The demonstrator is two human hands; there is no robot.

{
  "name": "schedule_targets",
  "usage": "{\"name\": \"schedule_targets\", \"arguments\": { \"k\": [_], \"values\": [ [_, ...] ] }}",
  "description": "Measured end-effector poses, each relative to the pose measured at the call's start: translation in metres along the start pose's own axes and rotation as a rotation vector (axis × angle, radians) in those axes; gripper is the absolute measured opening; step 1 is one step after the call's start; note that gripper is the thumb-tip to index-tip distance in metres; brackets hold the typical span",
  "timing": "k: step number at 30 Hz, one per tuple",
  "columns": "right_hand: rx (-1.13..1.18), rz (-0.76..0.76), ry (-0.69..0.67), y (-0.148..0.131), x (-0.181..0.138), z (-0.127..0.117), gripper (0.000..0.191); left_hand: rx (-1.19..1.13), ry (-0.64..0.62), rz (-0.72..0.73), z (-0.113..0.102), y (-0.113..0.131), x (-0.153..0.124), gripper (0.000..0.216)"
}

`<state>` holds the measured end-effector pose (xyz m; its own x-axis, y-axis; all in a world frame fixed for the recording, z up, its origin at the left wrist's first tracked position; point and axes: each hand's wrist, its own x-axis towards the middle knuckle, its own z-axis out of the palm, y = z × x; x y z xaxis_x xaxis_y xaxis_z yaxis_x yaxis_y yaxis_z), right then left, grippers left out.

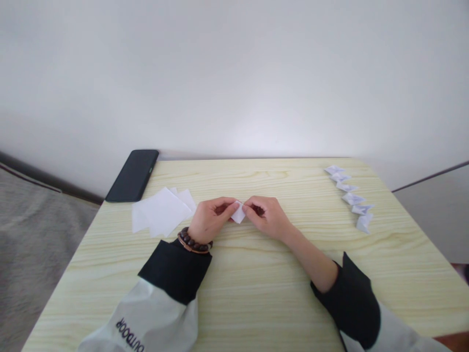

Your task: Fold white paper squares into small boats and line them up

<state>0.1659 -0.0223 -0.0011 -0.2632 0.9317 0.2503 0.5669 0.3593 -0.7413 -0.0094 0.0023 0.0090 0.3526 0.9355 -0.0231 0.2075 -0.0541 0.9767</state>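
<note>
Paper piece, small, white and apparently folded, at the middle of the table. Pinched at the left edge by thumb and forefinger of the left hand, at the right edge by those of the right hand. Whether touching the wood or just above it, impossible to tell.

Could crease off line if pressed unevenly from the two sides. Could tear if pulled apart too hard, or spring open if released too soon. Hard to judge the layers under the fingertips. Just to the left, loose sheets, liable to scatter if swept by the left wrist. Well to the right, a row of folded papers, at less risk, but likely to skid if brushed.

Thumbs aimed inward at each other, other fingers curled and partly hidden. Left forearm sleeved, slanting in from the near left, with a bead bracelet at the wrist. Right forearm reaching from the near right, bare up to a dark cuff.
</note>
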Motion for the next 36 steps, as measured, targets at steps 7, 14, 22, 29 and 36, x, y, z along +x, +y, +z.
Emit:
{"name": "schedule_targets", "arguments": {
  "k": [7, 14, 22, 29, 36],
  "values": [
    [-0.029, -0.059, -0.013, 0.001, 0.000, 0.000, 0.020, -0.021, -0.024, 0.005, 0.000, -0.001, -0.002, 0.030],
    [-0.011, -0.016, 0.050, 0.001, 0.001, 0.001, 0.023, -0.051, -0.116, 0.081, -0.009, -0.011, -0.001, 0.032],
    [-0.010, -0.055, 0.049, 0.002, 0.001, 0.001, 0.025, -0.108, -0.113, -0.005, -0.010, -0.004, 0.000, 0.062],
    [-0.003, -0.083, 0.064, 0.003, 0.000, 0.004, 0.025, 0.041, -0.150, -0.062, -0.007, -0.002, -0.001, 0.031],
    [0.017, -0.090, 0.081, 0.001, 0.002, 0.002, 0.023, 0.138, -0.103, -0.057, -0.006, 0.003, -0.003, 0.034]
  ]
}}
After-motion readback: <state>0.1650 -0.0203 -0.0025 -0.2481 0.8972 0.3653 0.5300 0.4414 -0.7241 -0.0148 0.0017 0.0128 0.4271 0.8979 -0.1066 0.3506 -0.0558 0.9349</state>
